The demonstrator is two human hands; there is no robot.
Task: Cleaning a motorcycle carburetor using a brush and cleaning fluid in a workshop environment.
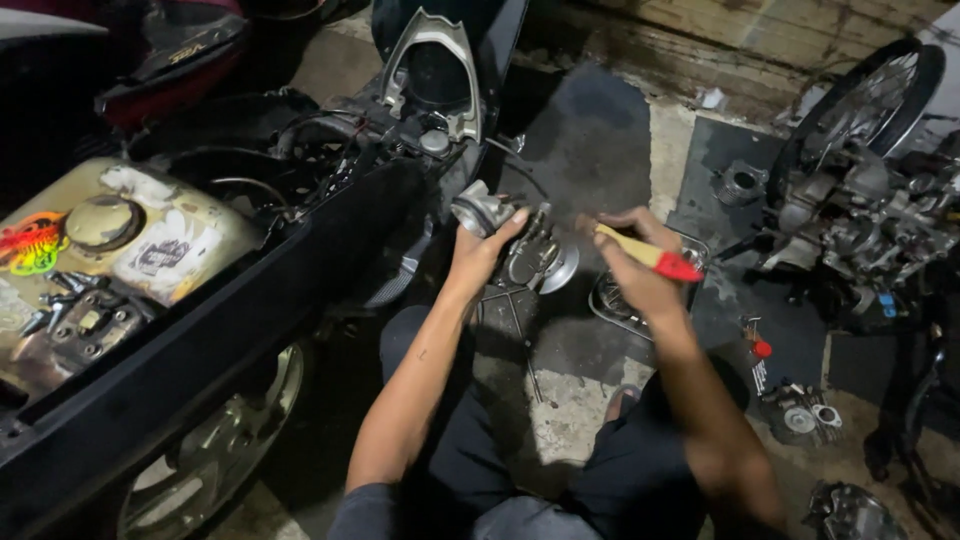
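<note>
A: What does the left hand [478, 250] hold?

B: Its fingers are closed around a round grey metal engine part [483, 210], up above the dark floor [590, 140]. The right hand [635, 265] is shut tight on a tool with a yellow and red handle [650, 256].

A: Any stickers?

B: Yes, a bright orange and green sticker [35, 245] and a white torn one [162, 255] on the tan fuel tank [205, 215] at the left.

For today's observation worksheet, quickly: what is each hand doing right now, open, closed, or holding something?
Left hand: closed around a small metal engine part.
Right hand: closed on a tool with a yellow and red handle.
</note>
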